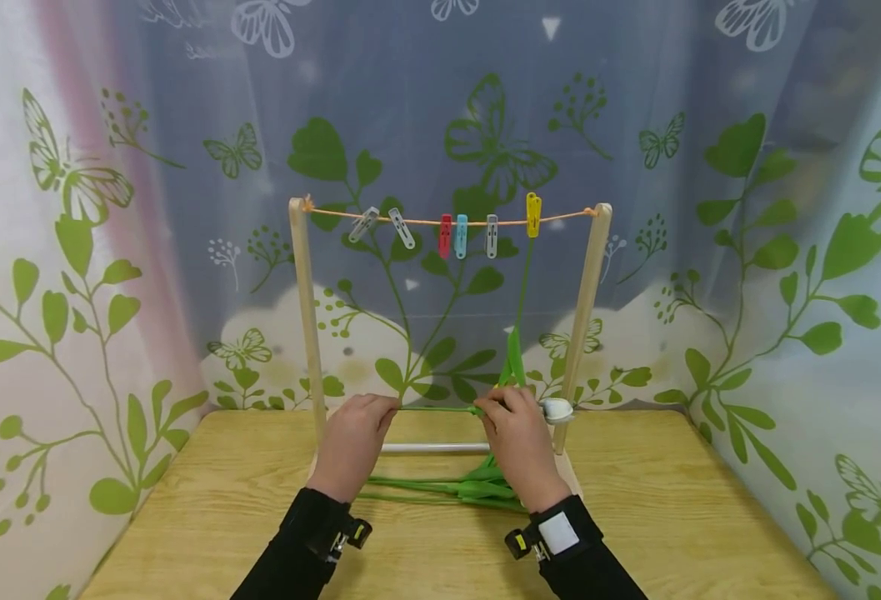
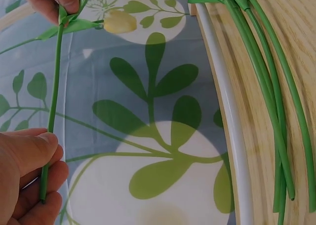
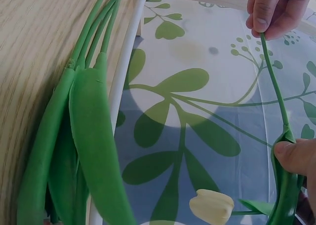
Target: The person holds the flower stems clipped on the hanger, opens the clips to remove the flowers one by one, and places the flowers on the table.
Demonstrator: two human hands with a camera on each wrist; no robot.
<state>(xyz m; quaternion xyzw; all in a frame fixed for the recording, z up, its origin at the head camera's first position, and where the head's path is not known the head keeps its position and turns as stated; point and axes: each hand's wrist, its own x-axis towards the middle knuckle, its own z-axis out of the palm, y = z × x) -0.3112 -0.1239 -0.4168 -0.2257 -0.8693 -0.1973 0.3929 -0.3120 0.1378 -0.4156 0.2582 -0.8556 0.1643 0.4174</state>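
Note:
My left hand (image 1: 355, 442) pinches the lower end of an artificial tulip's green stem (image 1: 436, 409), thumb against fingers. At the leaf base of this same tulip, my right hand (image 1: 524, 446) grips with thumb and fingers. The stem stretches level between both hands, and the white bloom (image 1: 558, 410) pokes out past the right hand. Behind that hand, another tulip hangs head down from a yellow clothespin (image 1: 533, 215); its pale yellow bloom (image 2: 120, 21) shows in both wrist views. Several more tulips (image 1: 448, 485) lie on the table below, their blooms hidden in the head view.
A wooden frame (image 1: 307, 317) stands at the back, with an orange string (image 1: 425, 222) across its posts. Red (image 1: 445, 236), blue (image 1: 461, 237) and grey clothespins (image 1: 492, 236) hang on it. A white rod (image 1: 436, 448) runs low between the posts. Behind is a patterned curtain (image 1: 410, 100).

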